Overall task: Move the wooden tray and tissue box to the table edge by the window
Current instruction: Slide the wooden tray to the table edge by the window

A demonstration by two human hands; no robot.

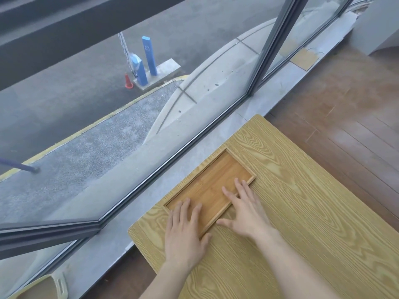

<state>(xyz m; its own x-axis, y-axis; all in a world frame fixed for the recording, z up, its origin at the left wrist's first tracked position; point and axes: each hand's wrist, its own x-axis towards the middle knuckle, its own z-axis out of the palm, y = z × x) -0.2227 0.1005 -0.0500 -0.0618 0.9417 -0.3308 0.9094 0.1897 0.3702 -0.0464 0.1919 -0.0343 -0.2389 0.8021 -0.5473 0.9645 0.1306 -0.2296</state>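
Observation:
A shallow rectangular wooden tray [212, 183] lies flat on the light wood-grain table [302, 201], along the table edge that faces the window. My left hand [183, 231] rests with spread fingers on the tray's near left end. Over the tray's near right side my right hand [246, 210] lies flat, fingers spread inside the tray and thumb on the tabletop. Neither hand grips anything. No tissue box is in view.
A grey stone sill [177, 169] and the large window frame [272, 46] run just beyond the table edge. Brown wooden floor [345, 100] lies to the right. A pale curved object [43, 285] sits at the bottom left near the floor.

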